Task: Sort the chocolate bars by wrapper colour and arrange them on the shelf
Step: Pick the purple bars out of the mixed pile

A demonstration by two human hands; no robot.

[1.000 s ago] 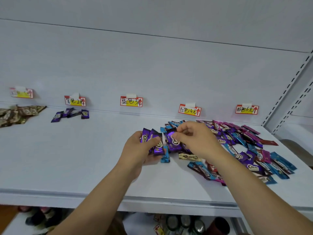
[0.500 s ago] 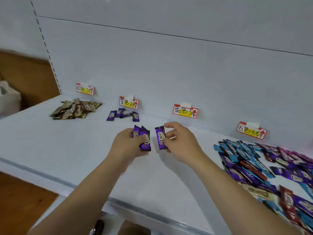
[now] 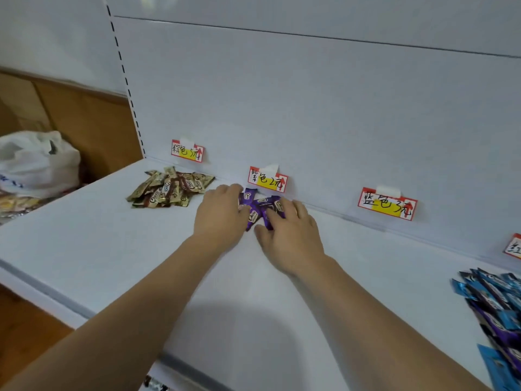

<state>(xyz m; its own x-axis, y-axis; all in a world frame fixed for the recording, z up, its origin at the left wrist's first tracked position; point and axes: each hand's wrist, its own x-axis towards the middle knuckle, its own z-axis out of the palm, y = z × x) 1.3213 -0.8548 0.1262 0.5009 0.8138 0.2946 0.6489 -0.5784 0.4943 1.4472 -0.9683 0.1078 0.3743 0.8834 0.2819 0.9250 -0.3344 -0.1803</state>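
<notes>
Several purple chocolate bars point(image 3: 263, 207) lie in a small heap at the back of the white shelf point(image 3: 253, 292), right under the purple price label point(image 3: 267, 180). My left hand point(image 3: 222, 214) covers the heap's left side with its fingers curled over some bars, and one bar pokes out by its thumb. My right hand point(image 3: 287, 232) rests on the heap's right side with its fingers spread flat on the wrappers. A sorted pile of brown and gold bars point(image 3: 169, 189) sits to the left under its own label point(image 3: 187, 150). Mixed blue and purple bars point(image 3: 496, 306) lie at the far right.
A blue price label point(image 3: 387, 204) is stuck to the back panel to the right, and a red one point(image 3: 516, 246) is cut off by the frame edge. A white plastic bag point(image 3: 36, 162) sits beyond the shelf's left end. The shelf's front edge point(image 3: 42, 289) runs diagonally.
Both hands carried purple bars left from the mixed pile to the purple label and now press them down on the heap there. The view has swung left.
</notes>
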